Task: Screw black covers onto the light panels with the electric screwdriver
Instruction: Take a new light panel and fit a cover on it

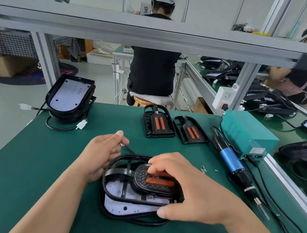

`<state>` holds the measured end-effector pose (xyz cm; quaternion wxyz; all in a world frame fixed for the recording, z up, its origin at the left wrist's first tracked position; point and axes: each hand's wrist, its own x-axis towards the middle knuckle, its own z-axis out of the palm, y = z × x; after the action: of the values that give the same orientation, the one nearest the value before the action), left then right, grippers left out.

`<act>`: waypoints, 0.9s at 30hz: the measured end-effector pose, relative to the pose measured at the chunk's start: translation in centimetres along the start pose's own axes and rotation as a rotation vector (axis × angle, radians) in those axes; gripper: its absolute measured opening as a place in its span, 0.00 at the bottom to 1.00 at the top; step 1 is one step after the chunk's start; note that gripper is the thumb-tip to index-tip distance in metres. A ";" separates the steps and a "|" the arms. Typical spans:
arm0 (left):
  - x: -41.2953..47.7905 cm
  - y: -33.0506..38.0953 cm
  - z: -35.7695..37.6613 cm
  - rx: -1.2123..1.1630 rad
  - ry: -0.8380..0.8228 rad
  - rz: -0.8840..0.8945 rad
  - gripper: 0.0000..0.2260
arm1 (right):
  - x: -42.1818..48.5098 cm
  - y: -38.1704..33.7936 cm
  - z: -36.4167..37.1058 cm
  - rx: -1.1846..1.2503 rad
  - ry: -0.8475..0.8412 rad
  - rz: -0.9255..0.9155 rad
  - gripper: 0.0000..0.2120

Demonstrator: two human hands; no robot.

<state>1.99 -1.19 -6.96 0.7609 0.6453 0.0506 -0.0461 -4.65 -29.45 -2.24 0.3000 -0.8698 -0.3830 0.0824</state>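
Note:
A white light panel (117, 205) in a black housing lies on the green mat in front of me. A black cover (123, 172) with two orange strips sits on it, slightly askew. My right hand (184, 189) grips the cover's right end, fingers over the orange strips, thumb at the near rim. My left hand (102, 154) pinches a thin black cable (128, 149) at the cover's far left edge. The electric screwdriver (233, 163), black with a blue band, lies to the right on the mat, untouched.
Two spare black covers (158, 123) (191, 130) lie at the far side of the mat. A stack of light panels (70, 95) stands at the back left. A green power box (246, 132) sits far right. Loose screws (204, 169) lie beside my right hand. Other people work beyond.

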 end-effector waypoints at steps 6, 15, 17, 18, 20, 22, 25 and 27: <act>1.0 0.5 -1.2 -0.424 0.042 -0.155 0.14 | 0.3 -0.1 0.5 -0.123 -0.074 -0.011 0.31; 0.6 0.8 -1.5 -1.064 0.004 -0.318 0.07 | 0.0 0.4 0.0 -0.104 -0.093 -0.027 0.30; 0.3 1.0 -1.5 -1.250 0.081 -0.274 0.10 | 0.0 0.5 0.0 -0.091 -0.107 -0.019 0.30; 0.2 1.1 -1.4 -1.315 0.131 -0.239 0.12 | 0.0 0.5 -0.1 -0.078 -0.115 -0.005 0.30; 0.1 1.3 -1.4 -1.372 0.196 -0.181 0.16 | -0.1 0.5 0.0 -0.054 -0.124 0.020 0.30; -0.1 1.4 -1.1 -1.338 0.183 -0.160 0.18 | -0.2 0.5 0.0 -0.046 -0.125 0.036 0.30; -0.1 1.2 -0.7 -1.273 0.148 -0.172 0.21 | -0.4 0.7 -0.3 -0.066 -0.119 0.063 0.30; -0.2 1.0 -0.5 -1.234 0.121 -0.183 0.26 | -0.5 0.8 -0.5 -0.063 -0.117 0.086 0.30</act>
<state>1.90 -0.51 -6.02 0.9821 0.0815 0.1658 -0.0368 -4.31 -30.47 -2.37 0.2459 -0.8881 -0.3646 0.1339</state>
